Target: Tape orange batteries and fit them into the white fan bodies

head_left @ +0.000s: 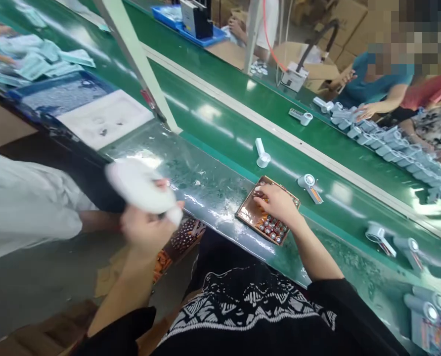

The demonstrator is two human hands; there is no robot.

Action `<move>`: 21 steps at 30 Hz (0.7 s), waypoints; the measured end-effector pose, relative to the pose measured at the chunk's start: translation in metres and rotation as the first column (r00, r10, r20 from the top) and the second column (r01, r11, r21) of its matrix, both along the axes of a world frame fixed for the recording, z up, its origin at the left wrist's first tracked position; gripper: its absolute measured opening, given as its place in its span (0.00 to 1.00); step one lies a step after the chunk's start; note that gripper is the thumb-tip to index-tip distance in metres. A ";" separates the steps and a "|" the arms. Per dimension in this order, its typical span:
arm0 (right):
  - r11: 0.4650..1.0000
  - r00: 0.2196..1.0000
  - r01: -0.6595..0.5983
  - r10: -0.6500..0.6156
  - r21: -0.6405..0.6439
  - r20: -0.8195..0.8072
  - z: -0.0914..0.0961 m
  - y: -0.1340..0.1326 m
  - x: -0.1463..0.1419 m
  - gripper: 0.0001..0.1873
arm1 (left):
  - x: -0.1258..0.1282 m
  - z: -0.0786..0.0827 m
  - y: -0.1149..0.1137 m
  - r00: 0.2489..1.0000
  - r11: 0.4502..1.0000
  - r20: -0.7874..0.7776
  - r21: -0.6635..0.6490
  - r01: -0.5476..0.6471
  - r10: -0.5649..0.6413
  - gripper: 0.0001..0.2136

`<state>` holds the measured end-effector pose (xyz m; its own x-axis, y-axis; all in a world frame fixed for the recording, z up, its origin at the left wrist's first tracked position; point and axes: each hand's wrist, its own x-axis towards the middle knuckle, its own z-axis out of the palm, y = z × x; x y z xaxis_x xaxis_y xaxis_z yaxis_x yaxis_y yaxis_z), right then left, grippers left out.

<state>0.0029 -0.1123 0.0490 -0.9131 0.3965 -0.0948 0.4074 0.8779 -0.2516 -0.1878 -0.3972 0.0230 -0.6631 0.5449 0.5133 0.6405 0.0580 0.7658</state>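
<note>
My left hand (148, 230) is closed around a white, rounded object (139, 185), smeared by motion, above the near edge of the metal work surface. Its exact kind cannot be made out. Over a small cardboard box (247, 213) of batteries (274, 230) reaches my right hand (278, 202), its bent fingers down among the orange-wrapped cells. The fingertips are partly hidden and seem to grip batteries. Just beyond the box, a pale handheld fan (263, 159) lies on the green belt, and another fan (309, 188) shows an orange battery in its handle.
More fans (379, 237) lie along the green conveyor belt (213, 116). A white tray (107, 116) and a blue tray (66, 91) sit to the left, near a slanted post (135, 59). Beside me is a person in white (27, 202). Co-workers handle rows of fans (394, 146) across the belt.
</note>
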 end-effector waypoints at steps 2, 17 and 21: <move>0.991 0.999 0.016 -0.022 0.134 0.044 -0.010 -0.007 -0.001 0.11 | -0.002 -0.024 0.023 0.997 0.998 -0.075 -0.055 -0.008 0.003 0.14; 0.924 0.956 0.229 -0.273 0.305 0.107 -0.022 -0.030 0.025 0.20 | 0.037 -0.068 0.058 0.973 0.970 -0.139 -0.187 0.157 -0.185 0.12; 0.939 0.959 0.236 -0.266 0.251 0.094 -0.028 -0.041 0.026 0.18 | 0.042 -0.072 0.058 0.973 0.963 -0.118 -0.212 0.169 -0.197 0.11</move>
<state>0.0286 -0.1537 0.0205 -0.7678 0.6360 -0.0774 0.6369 0.7708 0.0163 -0.1460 -0.3387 -0.0486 -0.4735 0.7507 0.4607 0.7519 0.0721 0.6553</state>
